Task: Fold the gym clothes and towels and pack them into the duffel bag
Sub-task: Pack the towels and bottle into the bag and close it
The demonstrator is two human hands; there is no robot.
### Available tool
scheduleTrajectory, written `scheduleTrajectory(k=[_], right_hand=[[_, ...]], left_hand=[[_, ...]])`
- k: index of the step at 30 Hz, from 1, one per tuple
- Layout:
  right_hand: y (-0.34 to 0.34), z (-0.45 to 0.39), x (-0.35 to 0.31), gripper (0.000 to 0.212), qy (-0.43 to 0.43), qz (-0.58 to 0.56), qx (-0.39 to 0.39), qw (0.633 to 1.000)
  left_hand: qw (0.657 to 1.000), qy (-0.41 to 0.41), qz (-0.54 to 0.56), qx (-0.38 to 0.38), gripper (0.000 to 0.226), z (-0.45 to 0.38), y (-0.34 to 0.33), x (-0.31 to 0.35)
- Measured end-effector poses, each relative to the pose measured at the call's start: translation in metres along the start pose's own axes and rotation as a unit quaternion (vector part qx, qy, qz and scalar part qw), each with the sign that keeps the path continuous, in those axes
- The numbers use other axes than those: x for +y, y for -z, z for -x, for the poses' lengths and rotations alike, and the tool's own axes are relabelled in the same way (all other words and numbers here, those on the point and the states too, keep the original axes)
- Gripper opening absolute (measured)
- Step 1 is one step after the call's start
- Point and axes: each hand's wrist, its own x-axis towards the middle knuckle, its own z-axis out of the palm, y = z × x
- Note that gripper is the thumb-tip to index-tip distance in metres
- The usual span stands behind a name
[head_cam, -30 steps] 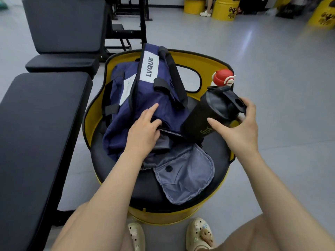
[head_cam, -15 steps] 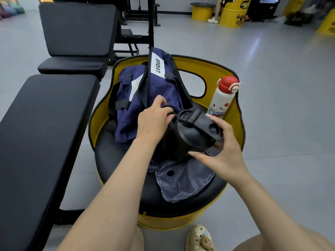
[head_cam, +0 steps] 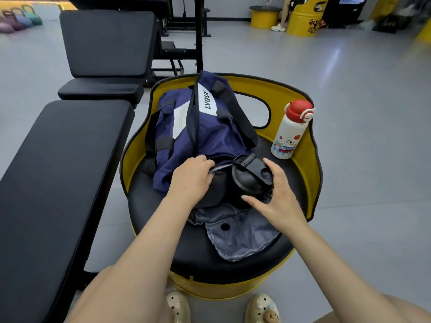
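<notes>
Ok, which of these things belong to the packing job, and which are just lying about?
In the job:
- navy duffel bag
- black shaker bottle
- left hand
- right hand

Lying about:
- white bottle with red cap
- black bench
- kettlebells

Light: we see even, bright indoor light, glare streaking the grey floor (head_cam: 335, 54).
Edges: we see wide-angle bending, slight softness.
</notes>
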Motion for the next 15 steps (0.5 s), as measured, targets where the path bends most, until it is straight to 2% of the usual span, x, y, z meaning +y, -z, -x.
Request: scheduleTrajectory(k=[5, 9, 15], right_hand=[[0.004, -0.004, -0.002, 0.065, 0.026, -0.047, -0.054, 0.997], [-0.005, -0.005, -0.006, 0.063, 0.073, -0.018, -0.07, 0.995], [-0.015, -0.017, -0.012, 0.061, 0.006, 0.001, -0.003, 1.0]], left_hand=[[0.992, 0.023, 0.096, 0.077, 0.026, -0.009, 0.012, 0.004], [0.984, 0.024, 0.139, 0.109, 0.025, -0.016, 0.018, 0.02], [0.977, -0.001, 0.159, 0.14, 0.024, -0.019, 0.019, 0.04]])
